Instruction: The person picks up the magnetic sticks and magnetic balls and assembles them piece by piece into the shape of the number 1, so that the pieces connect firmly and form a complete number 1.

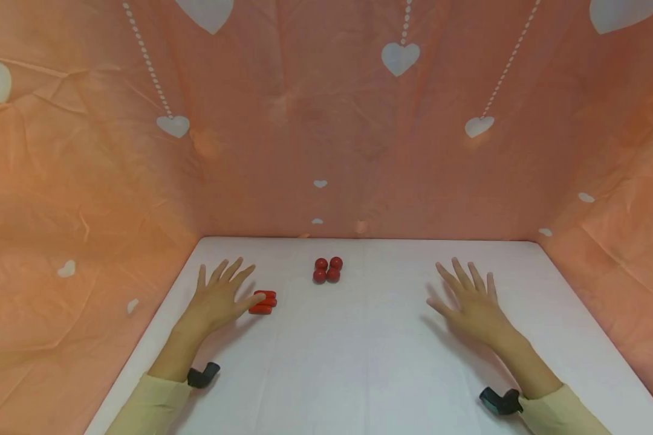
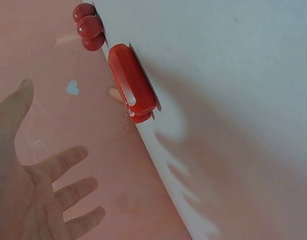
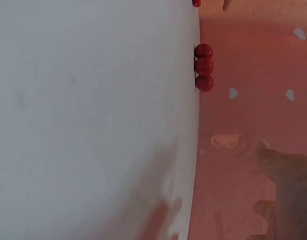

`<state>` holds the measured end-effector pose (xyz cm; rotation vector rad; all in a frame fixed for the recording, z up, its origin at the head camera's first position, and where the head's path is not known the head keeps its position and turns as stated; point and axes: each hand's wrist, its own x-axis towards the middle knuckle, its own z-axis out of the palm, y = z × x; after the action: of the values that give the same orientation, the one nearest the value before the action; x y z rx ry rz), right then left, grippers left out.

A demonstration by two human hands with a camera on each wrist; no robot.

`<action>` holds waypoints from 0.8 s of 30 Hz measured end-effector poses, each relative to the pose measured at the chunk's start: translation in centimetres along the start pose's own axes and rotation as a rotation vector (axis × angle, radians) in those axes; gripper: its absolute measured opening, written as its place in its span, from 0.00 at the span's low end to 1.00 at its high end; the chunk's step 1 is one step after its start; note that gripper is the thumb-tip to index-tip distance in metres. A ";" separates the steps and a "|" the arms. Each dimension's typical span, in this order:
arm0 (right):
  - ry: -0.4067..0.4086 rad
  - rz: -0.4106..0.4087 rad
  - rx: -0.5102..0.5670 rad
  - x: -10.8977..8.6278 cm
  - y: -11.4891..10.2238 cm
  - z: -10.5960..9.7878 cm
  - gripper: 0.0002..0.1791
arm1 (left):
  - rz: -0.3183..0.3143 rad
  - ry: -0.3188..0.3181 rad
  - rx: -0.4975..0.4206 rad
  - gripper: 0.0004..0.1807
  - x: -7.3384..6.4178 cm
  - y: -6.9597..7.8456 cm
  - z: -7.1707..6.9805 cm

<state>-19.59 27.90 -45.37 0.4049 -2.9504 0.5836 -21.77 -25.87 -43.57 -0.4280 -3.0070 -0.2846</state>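
Three red sticks (image 1: 269,302) lie side by side just left of the centre of the head view, below the middle. My left hand (image 1: 216,302) hovers near them with fingers spread wide, holding nothing; its thumb crosses in front of them there, but the left wrist view shows it apart from them. Four red balls (image 1: 334,275) sit bunched near the centre, just beyond the sticks. Over at the right, my right hand (image 1: 474,309) is likewise spread and unclasped, above the white table (image 1: 359,362). Orange-pink cloth (image 1: 326,133) with pale hearts fills the upper frame.
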 end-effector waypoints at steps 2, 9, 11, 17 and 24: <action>-0.004 -0.008 -0.004 0.4 -0.4 0.1 0.48 | 0.008 -0.005 -0.003 0.44 0.1 0.0 0.0; 0.003 -0.046 -0.012 1.9 -1.9 0.8 0.47 | 0.013 -0.021 -0.024 0.45 0.6 0.0 0.1; 0.002 -0.054 -0.012 2.2 -2.2 1.1 0.47 | 0.013 -0.023 -0.022 0.45 0.8 0.0 0.2; -0.011 -0.076 -0.007 3.3 -3.3 2.0 0.47 | 0.009 -0.051 -0.013 0.45 1.4 -0.1 0.6; -0.027 -0.116 0.003 4.9 -4.8 2.8 0.47 | 0.015 -0.065 -0.016 0.45 1.7 -0.3 0.6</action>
<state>-23.10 21.34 -45.49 0.5846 -2.9270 0.5735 -23.55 -25.55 -44.00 -0.4705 -3.0655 -0.2995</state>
